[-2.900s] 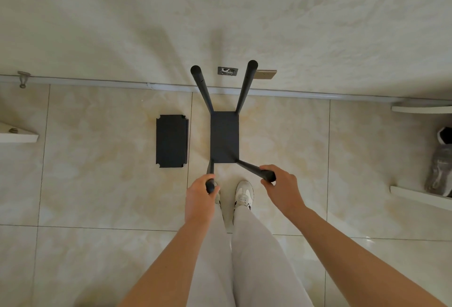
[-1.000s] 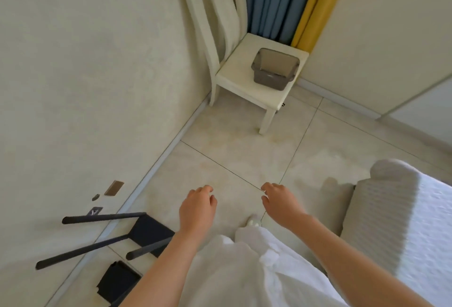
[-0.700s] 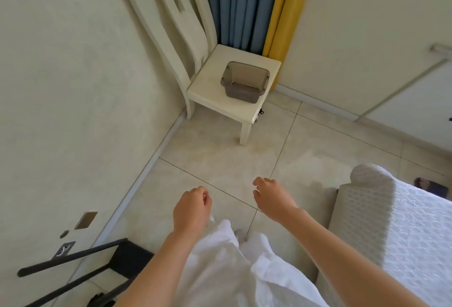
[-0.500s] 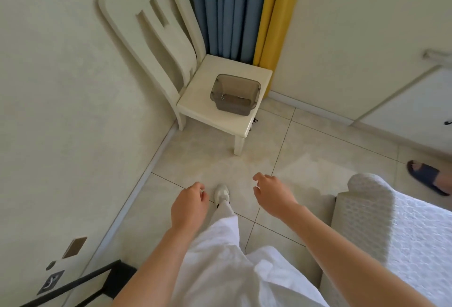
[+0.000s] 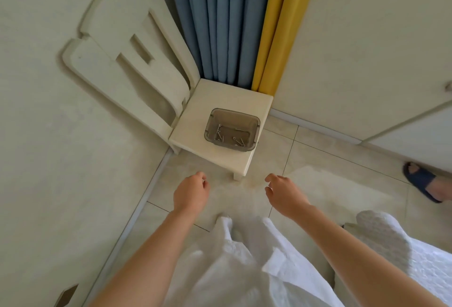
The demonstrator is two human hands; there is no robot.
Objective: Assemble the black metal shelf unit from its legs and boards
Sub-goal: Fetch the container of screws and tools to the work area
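A smoky clear plastic box (image 5: 231, 129) with several small screws in its bottom stands on the seat of a cream chair (image 5: 244, 159). My left hand (image 5: 191, 193) hangs in front of the chair, fingers loosely curled, holding nothing. My right hand (image 5: 283, 194) is level with it to the right, fingers loosely bent and empty. Both hands are a short way below the chair's front edge. The black shelf frame and boards are out of view.
The chair stands in a corner against blue and yellow curtains (image 5: 232, 25). A wall runs along the left. A white quilted bed corner (image 5: 391, 245) is at the lower right. Another person's foot in a dark slipper (image 5: 423, 181) is at the right edge.
I let go of the shelf legs and turned away from the frame. The view has swung to the chair, which has come closer; the black frame has left the view. Both hands stay empty.
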